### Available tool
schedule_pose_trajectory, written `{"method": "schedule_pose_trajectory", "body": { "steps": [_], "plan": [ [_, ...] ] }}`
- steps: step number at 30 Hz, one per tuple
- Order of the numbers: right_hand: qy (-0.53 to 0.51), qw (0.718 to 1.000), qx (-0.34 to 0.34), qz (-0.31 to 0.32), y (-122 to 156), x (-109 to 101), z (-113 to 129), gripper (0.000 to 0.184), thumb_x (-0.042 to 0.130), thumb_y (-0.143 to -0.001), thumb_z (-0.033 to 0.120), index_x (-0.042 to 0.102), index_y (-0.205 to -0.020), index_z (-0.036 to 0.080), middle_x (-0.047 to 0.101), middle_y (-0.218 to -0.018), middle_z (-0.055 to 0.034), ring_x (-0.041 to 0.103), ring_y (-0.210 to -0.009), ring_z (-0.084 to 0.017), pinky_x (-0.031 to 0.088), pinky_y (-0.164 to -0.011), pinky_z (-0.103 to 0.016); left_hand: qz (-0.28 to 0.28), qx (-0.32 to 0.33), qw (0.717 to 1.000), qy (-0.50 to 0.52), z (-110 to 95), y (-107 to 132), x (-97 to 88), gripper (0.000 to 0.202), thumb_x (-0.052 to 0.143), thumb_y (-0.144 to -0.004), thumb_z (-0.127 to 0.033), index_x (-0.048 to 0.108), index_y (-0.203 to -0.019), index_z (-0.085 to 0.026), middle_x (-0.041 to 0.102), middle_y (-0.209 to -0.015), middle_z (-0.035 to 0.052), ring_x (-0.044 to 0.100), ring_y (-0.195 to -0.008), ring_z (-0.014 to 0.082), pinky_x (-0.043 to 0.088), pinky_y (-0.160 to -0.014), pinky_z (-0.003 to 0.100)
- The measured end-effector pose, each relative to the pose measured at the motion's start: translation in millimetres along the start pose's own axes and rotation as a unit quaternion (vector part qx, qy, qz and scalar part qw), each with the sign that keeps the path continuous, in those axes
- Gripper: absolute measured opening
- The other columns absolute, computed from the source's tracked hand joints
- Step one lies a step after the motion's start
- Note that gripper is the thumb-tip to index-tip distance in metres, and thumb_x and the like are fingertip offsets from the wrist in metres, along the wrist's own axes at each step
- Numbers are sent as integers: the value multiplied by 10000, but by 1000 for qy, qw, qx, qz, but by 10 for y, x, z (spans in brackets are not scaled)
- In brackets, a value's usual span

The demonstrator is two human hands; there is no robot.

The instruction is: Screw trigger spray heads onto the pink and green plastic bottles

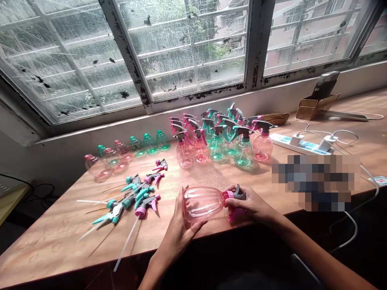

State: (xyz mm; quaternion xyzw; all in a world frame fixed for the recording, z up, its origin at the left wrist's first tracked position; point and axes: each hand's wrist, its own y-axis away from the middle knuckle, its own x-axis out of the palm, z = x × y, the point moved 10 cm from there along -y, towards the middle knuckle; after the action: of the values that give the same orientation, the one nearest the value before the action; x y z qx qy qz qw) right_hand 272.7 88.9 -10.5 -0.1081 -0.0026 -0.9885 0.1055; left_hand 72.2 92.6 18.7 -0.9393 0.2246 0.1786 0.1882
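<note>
A clear pink spray bottle (pixel 203 204) lies sideways between my two hands above the table's front edge. My left hand (pixel 180 219) is wrapped round its base end. At the neck, my right hand (pixel 242 201) grips the pink and grey spray head (pixel 232 195), whose collar sits against the bottle's mouth; how tightly it is seated I cannot tell. Left of my hands lies a loose pile of spray heads (pixel 121 204) in teal, pink and grey, with thin white tubes. Behind the bottle stand several bottles fitted with spray heads (pixel 217 144), some pink, some green.
Open-necked pink and green bottles (pixel 149 145) stand at the back left, below the window. A white power strip (pixel 302 144) with plugs and cables lies at right, near a small cardboard box (pixel 316 106). A blurred patch (pixel 314 181) hides something at the right edge.
</note>
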Motion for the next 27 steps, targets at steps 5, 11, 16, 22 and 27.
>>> {"method": "schedule_pose_trajectory", "body": {
  "steps": [5,11,16,22,27],
  "plan": [
    [2,1000,-3,2,1,1,13,400,844,-776,414,597,-994,186,738,-711,0,717,-586,-208,591,-615,-344,2,14,1000,-10,51,-5,2,921,599,-976,-300,-83,-1584,-409,230,-1637,134,572,-1291,313,451,-1103,550],
    [6,1000,-7,7,-8,-5,-16,402,850,-768,416,613,-989,179,730,-726,-4,712,-614,-206,581,-624,-336,-1,0,999,-37,-43,-11,-1,1056,718,-907,-330,-85,-1593,-349,218,-1649,138,450,-1410,344,416,-1143,528],
    [8,1000,-3,0,-6,-24,-26,420,857,-760,413,616,-1010,177,727,-736,-10,712,-637,-208,579,-647,-342,-3,5,998,-65,-56,-5,-7,955,689,-926,-306,15,-1602,-332,181,-1664,141,343,-1476,353,324,-1196,552],
    [26,1000,-1,1,8,8,14,401,846,-760,452,622,-955,183,731,-770,-19,718,-655,-217,577,-654,-348,-16,17,997,-75,21,12,-23,914,575,-977,-255,-93,-1587,-384,197,-1661,116,367,-1460,341,283,-1195,598],
    [30,1000,-2,9,7,30,17,394,844,-766,447,626,-961,182,732,-760,-14,717,-636,-212,576,-651,-345,-8,-2,998,-65,-33,8,-21,1060,710,-912,-350,-104,-1590,-357,178,-1666,133,349,-1473,346,299,-1201,567]
  ]
}}
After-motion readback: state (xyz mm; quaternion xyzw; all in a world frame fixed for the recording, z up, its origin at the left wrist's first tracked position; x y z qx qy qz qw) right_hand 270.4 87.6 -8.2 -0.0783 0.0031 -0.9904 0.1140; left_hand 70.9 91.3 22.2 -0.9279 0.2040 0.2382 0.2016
